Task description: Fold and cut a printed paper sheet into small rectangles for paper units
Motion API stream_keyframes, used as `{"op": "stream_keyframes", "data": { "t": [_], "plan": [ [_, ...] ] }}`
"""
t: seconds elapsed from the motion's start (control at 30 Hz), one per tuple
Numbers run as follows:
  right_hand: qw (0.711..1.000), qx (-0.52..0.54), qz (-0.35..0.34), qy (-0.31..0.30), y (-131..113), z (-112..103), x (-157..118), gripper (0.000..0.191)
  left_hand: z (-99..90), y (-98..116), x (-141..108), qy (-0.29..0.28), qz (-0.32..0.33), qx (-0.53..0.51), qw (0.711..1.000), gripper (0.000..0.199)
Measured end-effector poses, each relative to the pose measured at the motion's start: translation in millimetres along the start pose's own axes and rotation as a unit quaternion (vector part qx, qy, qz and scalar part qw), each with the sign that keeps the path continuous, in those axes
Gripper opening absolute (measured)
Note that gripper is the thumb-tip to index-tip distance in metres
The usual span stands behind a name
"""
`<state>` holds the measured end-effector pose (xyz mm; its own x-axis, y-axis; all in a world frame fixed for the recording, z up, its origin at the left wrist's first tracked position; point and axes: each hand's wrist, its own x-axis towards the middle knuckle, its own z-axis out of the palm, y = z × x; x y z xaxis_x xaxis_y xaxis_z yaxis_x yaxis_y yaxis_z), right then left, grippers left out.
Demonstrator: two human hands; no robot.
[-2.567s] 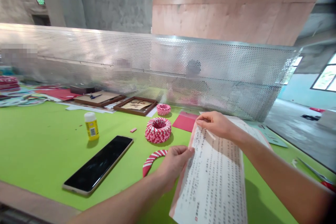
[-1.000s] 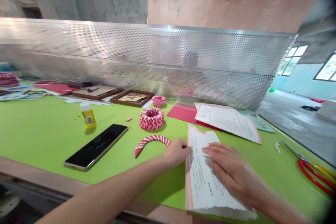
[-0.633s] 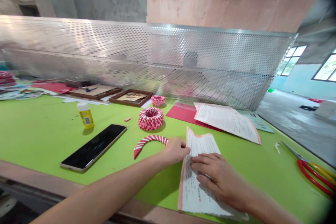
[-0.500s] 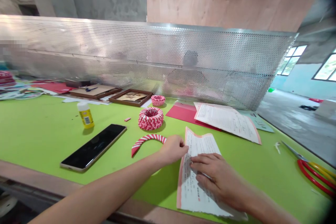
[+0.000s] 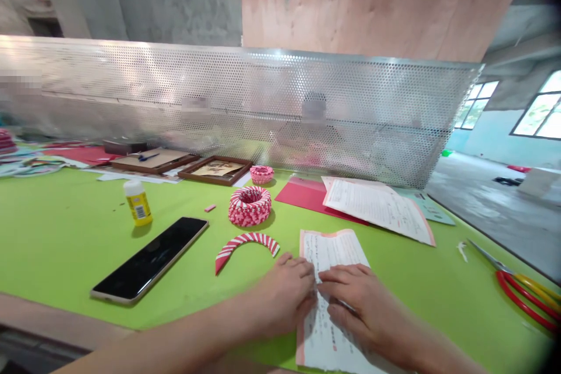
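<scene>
A printed white sheet with pink edges (image 5: 326, 245) lies on the green table near its front edge. My left hand (image 5: 291, 289) rests at the sheet's left edge, its fingers curled; whether they pinch the paper is hidden. Flat on the sheet's middle lies my right hand (image 5: 357, 304), fingers slightly spread. A red-and-white striped curved strip (image 5: 248, 239) sits just beyond my left hand. Behind it stands a red-and-white woven ring (image 5: 249, 205), with a smaller pink ring (image 5: 262, 173) farther back.
Left of my arms are a black phone (image 5: 151, 260) and a yellow glue stick (image 5: 138, 203). Scissors (image 5: 517, 286) lie at the right. More printed sheets (image 5: 377, 207), red paper (image 5: 302, 198) and wooden frames (image 5: 217, 169) lie before the perforated metal screen (image 5: 350, 123).
My left hand has moved down along the sheet's left edge, towards the table's front. The sheet's upper left corner now lies flatter. My right hand stays on the paper.
</scene>
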<state>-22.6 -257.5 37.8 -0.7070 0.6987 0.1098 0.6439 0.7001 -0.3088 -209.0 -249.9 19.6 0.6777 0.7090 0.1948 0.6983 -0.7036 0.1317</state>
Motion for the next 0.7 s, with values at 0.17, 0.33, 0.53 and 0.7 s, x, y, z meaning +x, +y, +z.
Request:
{"op": "stream_keyframes", "data": {
  "t": [0.17,0.33,0.53,0.7],
  "plan": [
    [1.0,-0.005,-0.011,-0.006,-1,-4,4,0.021,0.7,-1,-1,-0.004,0.011,-0.01,1.0,0.017],
    [1.0,-0.019,-0.016,0.019,10,-9,27,0.023,1.1,-3,-4,0.007,0.005,-0.02,1.0,0.015],
    [0.997,-0.063,-0.039,-0.006,28,-4,68,0.025,2.4,-6,-2,-0.019,-0.008,-0.016,1.0,0.015],
    [0.996,-0.075,-0.043,-0.023,32,5,81,0.031,7.3,-11,1,-0.024,0.006,-0.002,1.0,0.02]
  ]
}}
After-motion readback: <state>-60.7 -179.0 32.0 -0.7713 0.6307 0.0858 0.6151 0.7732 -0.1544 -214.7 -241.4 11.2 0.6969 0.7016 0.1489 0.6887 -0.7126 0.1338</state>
